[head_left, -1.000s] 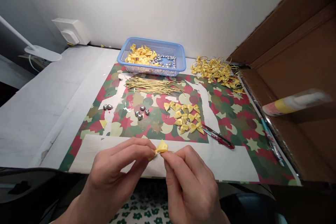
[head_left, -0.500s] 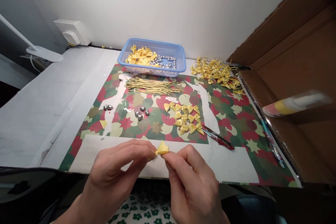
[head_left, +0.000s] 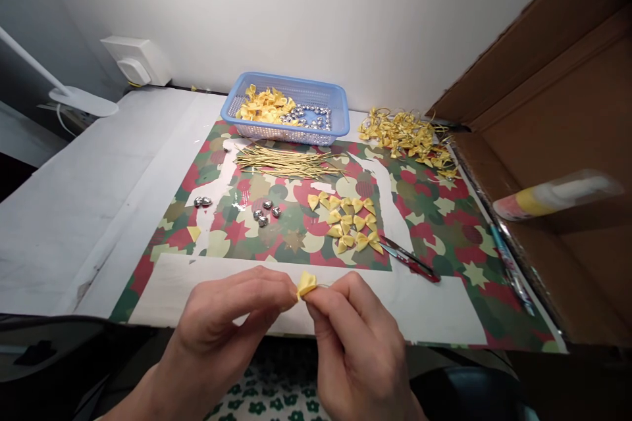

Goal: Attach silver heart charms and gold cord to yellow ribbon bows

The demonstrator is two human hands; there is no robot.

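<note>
A small yellow ribbon bow (head_left: 307,283) is held up between my two hands, over the white paper at the table's front edge. The fingertips of my left hand (head_left: 237,309) pinch its left side and hide part of it. My right hand (head_left: 353,329) pinches at its lower right, and a thin cord shows by the right fingers. Several finished-looking yellow bows (head_left: 353,220) lie in rows beyond my right hand. Beside them rests a pair of scissors or snips (head_left: 409,260) with dark red handles. Several silver bells (head_left: 266,212) sit beyond my left hand.
A blue basket (head_left: 291,133) with yellow bows and silver beads stands at the back. Gold cords (head_left: 291,162) lie before it. A pile of corded bows (head_left: 409,135) is at the back right, near a cardboard box (head_left: 553,112) and a glue bottle (head_left: 553,197).
The bow has turned between my fingers, so more of its left part is covered. A thin cord now shows near my right fingers. The things on the table have stayed put.
</note>
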